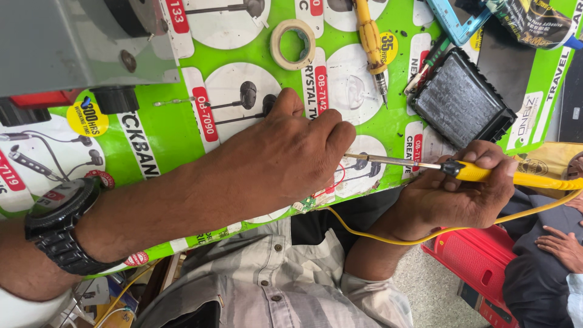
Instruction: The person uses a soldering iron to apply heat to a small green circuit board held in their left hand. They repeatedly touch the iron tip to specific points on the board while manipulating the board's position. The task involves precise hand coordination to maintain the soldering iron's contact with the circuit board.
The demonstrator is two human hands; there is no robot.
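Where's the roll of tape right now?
In the head view, the roll of tape lies flat near the top middle of the green mat, above the left hand and left of the spare yellow soldering iron.

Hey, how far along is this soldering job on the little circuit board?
Done: nothing finished shows; the joint is hidden. In hand: the left hand pinches over the small green circuit board with red wires, while the right hand holds the yellow soldering iron, tip at the left fingers. Left: the black housing and tape roll lie untouched.
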